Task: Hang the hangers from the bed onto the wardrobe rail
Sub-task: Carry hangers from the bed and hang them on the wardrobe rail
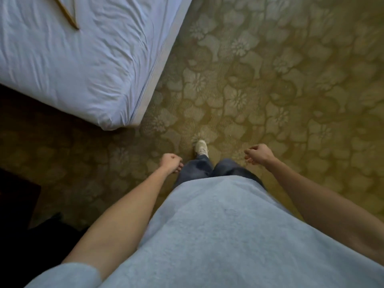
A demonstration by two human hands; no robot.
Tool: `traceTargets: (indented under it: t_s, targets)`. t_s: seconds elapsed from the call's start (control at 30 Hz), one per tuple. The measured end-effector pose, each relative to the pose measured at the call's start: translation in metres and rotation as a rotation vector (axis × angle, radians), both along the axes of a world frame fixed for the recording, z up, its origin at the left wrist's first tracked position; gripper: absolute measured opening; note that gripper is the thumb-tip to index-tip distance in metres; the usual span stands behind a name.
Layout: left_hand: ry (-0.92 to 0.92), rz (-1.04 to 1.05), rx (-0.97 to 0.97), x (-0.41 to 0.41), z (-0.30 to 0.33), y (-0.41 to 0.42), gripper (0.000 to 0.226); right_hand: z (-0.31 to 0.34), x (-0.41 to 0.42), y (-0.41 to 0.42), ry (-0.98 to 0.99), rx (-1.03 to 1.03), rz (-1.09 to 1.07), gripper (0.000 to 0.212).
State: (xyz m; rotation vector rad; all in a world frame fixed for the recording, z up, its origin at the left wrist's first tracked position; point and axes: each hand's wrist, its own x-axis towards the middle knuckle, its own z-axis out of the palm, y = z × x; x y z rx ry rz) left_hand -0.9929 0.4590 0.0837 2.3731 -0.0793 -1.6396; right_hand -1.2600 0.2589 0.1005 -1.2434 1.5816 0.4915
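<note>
Floral carpet (270,80) fills the frame as we stand beside the bed (72,65), a wooden hanger (69,14) lying on its sheet at upper left. Our left hand (170,162) and right hand (257,154) hang loosely curled, holding nothing. We judge pickup comes next: reaching up-left to the hanger; no wardrobe rail is visible.

The white-sheeted bed (83,65) fills the upper left, its corner jutting toward the middle, and its smooth top lies open around the one wooden hanger end (68,14) near the far edge. To the right, the yellow-green flowered carpet (280,80) spreads wide and bare, while dark furniture (18,196) crowds the lower left
</note>
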Motion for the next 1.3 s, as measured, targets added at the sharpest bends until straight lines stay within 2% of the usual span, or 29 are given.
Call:
traceTargets:
  t_s: [0.23, 0.47, 0.53, 0.7, 0.97, 1.07, 1.13, 1.3]
  targets:
    - [0.060, -0.110, -0.198, 0.053, 0.011, -0.248, 0.017, 0.001, 0.004, -0.124, 0.075, 0.020, -0.140, 0.018]
    - [0.024, -0.175, -0.190, 0.119, 0.013, -0.433, 0.015, -0.007, 0.046, -0.288, 0.143, 0.106, -0.121, 0.024]
    - [0.012, -0.153, -0.139, 0.139, 0.020, -0.461, 0.015, 0.000, 0.073, -0.341, 0.131, 0.096, -0.100, 0.028]
    - [-0.054, -0.090, -0.034, 0.198, 0.023, -0.511, 0.023, 0.008, 0.176, -0.474, 0.030, 0.026, -0.037, 0.021]
    - [-0.030, 0.134, 0.053, 0.283, 0.010, -0.563, 0.022, 0.040, 0.410, -0.625, -0.217, -0.060, 0.295, 0.020]
    - [0.000, 0.132, 0.073, 0.315, -0.001, -0.588, 0.029, 0.041, 0.490, -0.671, -0.271, -0.062, 0.391, 0.017]
    - [0.012, 0.135, 0.083, 0.343, -0.003, -0.613, 0.031, 0.037, 0.538, -0.703, -0.263, -0.058, 0.432, 0.015]
    - [-0.006, 0.261, 0.087, 0.426, 0.009, -0.692, 0.018, 0.028, 0.613, -0.784, -0.149, -0.018, 0.506, 0.017]
